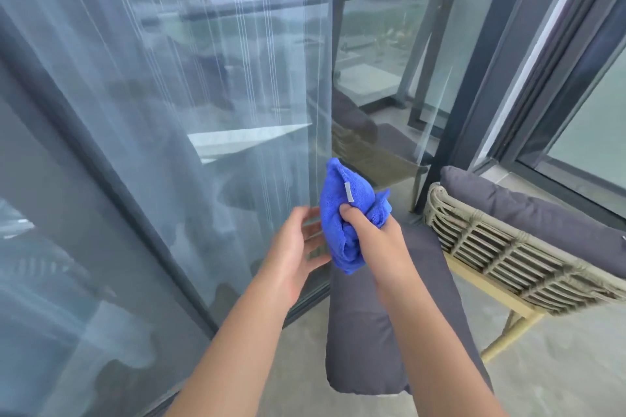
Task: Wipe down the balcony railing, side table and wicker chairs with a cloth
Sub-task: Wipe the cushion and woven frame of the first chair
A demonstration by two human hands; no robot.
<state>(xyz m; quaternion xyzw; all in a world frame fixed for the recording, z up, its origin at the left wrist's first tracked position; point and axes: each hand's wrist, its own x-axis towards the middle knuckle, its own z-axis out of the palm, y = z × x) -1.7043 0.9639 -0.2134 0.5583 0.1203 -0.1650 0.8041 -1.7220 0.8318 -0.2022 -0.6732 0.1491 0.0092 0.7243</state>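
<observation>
the right hand (pixel 367 230) grips a bunched blue cloth (pixel 345 213), fingers curled round it. just beside it, the left hand (pixel 298 244) is spread with relaxed fingers, near the cloth's side. a wicker chair (pixel 508 247) with grey cushion (pixel 528 203) stands to the right of the right hand, a glass door (pixel 169 112) beyond the left.
</observation>
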